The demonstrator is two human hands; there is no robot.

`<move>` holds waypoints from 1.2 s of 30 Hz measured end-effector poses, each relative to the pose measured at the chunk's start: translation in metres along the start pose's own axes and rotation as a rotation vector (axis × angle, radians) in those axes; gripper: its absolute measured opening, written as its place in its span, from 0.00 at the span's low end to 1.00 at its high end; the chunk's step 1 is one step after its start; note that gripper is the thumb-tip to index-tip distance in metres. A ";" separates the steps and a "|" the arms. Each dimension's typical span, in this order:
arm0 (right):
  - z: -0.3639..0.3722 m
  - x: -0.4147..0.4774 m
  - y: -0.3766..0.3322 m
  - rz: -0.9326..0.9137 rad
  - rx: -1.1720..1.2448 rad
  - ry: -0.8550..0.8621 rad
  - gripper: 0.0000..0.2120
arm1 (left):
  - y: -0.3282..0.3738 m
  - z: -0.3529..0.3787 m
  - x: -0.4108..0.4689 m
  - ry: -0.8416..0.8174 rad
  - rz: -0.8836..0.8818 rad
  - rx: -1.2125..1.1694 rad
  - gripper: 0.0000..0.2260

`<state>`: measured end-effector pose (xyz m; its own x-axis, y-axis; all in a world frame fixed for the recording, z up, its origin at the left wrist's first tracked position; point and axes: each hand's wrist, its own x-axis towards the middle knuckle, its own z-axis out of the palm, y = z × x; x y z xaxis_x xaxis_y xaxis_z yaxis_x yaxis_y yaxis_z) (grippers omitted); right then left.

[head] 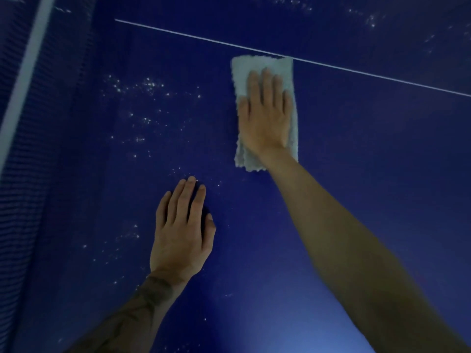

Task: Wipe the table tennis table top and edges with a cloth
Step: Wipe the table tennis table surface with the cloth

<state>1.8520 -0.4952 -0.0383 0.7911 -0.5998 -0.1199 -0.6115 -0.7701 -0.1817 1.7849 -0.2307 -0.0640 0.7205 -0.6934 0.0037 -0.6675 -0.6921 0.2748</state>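
Note:
The dark blue table tennis table top (356,138) fills the view. A folded pale grey cloth (244,70) lies flat on it, its far end touching the thin white centre line (178,34). My right hand (266,115) presses on the cloth with straight, spread fingers. My left hand (182,230) rests flat on the bare table top, nearer to me and left of the cloth, fingers straight. White specks of dust (142,87) are scattered over the surface left of the cloth and around my left hand.
The net (38,138) with its white top band (28,62) runs along the left side of the view. More white specks (372,21) lie beyond the centre line at the top right.

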 end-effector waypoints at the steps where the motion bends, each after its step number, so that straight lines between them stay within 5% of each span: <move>1: 0.004 -0.015 -0.010 -0.100 -0.025 -0.006 0.30 | 0.000 0.000 0.000 0.001 0.001 0.000 0.24; 5: 0.012 -0.078 0.002 -0.442 -0.121 -0.076 0.29 | 0.001 -0.002 0.001 0.008 -0.002 -0.009 0.24; 13: -0.003 -0.008 0.003 -0.006 -0.021 -0.025 0.29 | -0.001 0.001 0.000 0.038 0.011 -0.025 0.23; 19: 0.018 -0.106 -0.009 -0.444 -0.135 -0.081 0.29 | -0.001 -0.001 0.000 0.069 0.024 -0.022 0.22; 26: 0.004 -0.070 0.010 0.023 -0.025 -0.015 0.29 | -0.001 0.000 -0.002 0.088 0.031 -0.021 0.21; 32: 0.025 -0.173 -0.018 -0.375 -0.134 -0.086 0.30 | -0.008 -0.015 -0.012 0.075 0.005 -0.177 0.21; 36: 0.016 -0.173 0.015 -0.199 -0.095 -0.087 0.28 | -0.041 -0.031 -0.054 0.061 -0.036 -0.100 0.22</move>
<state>1.7059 -0.3997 -0.0357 0.8919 -0.4166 -0.1758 -0.4393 -0.8906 -0.1181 1.7792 -0.1581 -0.0456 0.7559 -0.6527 0.0500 -0.6210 -0.6908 0.3703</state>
